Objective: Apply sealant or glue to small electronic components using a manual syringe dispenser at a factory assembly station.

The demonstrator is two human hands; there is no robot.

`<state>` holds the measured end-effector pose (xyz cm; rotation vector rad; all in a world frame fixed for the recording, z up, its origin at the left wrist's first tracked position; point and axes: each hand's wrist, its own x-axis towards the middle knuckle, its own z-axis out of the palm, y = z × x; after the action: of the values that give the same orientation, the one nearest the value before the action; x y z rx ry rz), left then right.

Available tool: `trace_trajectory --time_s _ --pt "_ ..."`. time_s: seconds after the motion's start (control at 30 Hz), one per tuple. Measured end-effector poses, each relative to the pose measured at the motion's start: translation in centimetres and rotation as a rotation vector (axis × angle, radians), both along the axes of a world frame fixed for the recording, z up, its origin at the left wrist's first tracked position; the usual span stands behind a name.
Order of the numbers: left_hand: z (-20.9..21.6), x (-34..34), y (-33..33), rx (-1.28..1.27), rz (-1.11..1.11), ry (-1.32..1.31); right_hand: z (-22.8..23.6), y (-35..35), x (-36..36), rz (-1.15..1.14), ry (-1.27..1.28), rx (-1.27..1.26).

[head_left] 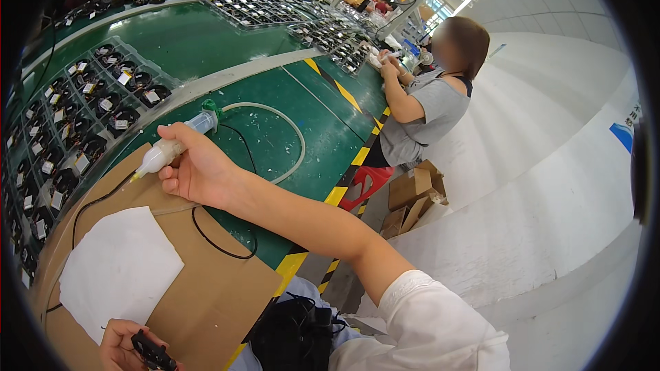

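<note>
My right hand (199, 168) is wrapped round a dispensing syringe (159, 156), its yellowish tip pointing down and left above the cardboard. A translucent hose (300, 130) runs from the green cap at its back end. Low in the view, my left hand (122, 345) grips a small black part (152, 352); the part's exact kind is not clear. Between the two hands a white paper sheet (124, 264) lies on a brown cardboard sheet (213, 302). The syringe tip is apart from both the paper and the black part.
A clear tray (110, 86) of black parts with white labels stands at the left. More filled trays (240, 7) line the far side of the green bench (323, 124). A black cable (237, 255) loops over the cardboard. A co-worker (430, 96) sits farther along the bench, near cardboard boxes (412, 189).
</note>
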<state>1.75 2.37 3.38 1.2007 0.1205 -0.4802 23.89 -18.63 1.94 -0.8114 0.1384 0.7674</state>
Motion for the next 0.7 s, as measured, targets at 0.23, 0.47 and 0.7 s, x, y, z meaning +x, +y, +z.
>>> trace_trajectory --time_s 0.23,0.47,0.7 --pt "2.0 0.3 -0.9 0.055 0.037 0.115 -0.2 0.7 -0.1 -0.022 -0.025 -0.029" --pt "0.2 0.6 -1.0 0.06 -0.055 -0.127 1.3 1.0 -2.7 -0.186 -0.477 -0.333" --pt "0.2 -0.9 -1.3 0.173 -0.081 -0.188 1.6 1.1 -8.0 -0.092 -0.869 -0.207"
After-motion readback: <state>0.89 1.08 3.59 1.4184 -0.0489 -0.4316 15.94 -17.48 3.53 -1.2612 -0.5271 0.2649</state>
